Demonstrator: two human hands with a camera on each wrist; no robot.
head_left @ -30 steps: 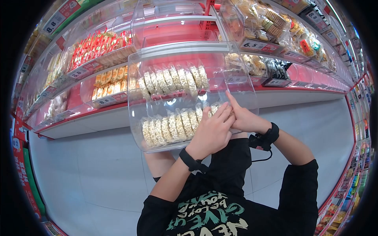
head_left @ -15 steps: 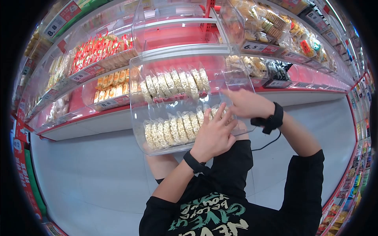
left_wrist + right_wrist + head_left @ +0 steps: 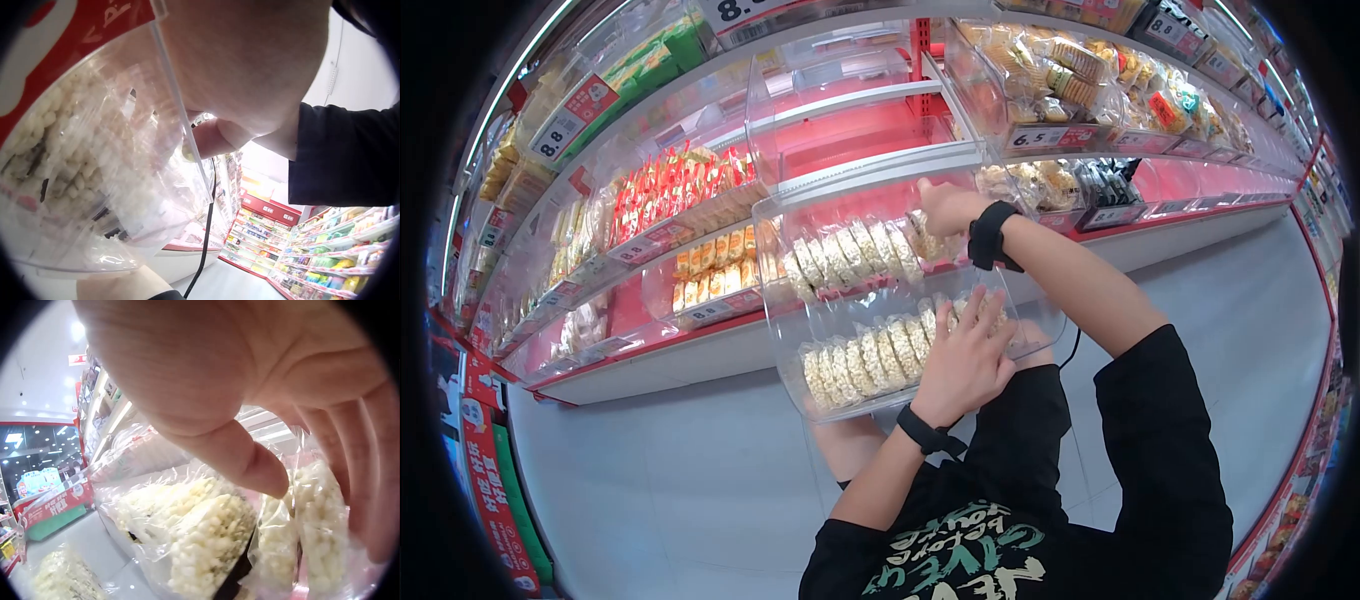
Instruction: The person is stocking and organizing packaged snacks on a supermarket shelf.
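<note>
A clear bin (image 3: 792, 385) holds two rows of individually wrapped puffed-grain cakes, the back row (image 3: 850, 252) and the front row (image 3: 870, 362). My left hand (image 3: 968, 365) rests with extended fingers on the front row's right end. In the left wrist view this hand (image 3: 244, 69) is beside the bin's clear wall (image 3: 178, 106), with wrapped cakes (image 3: 69, 156) behind the plastic. My right hand (image 3: 952, 208) is at the back row's right end. The right wrist view shows that hand (image 3: 250, 381) gripping upright wrapped cakes (image 3: 322, 525) between thumb and fingers.
Shelf bins hold red-wrapped snacks (image 3: 685, 185), orange-and-white packets (image 3: 725, 262) and bagged pastries (image 3: 1075, 75). A metal shelf rail (image 3: 870, 170) runs behind the bin. Below are the white shelf base (image 3: 660, 352) and pale floor (image 3: 660, 470).
My right hand has moved from the bin's right side to the back row's right end and grips cakes there. My left hand stays on the front row. The head view has shifted.
</note>
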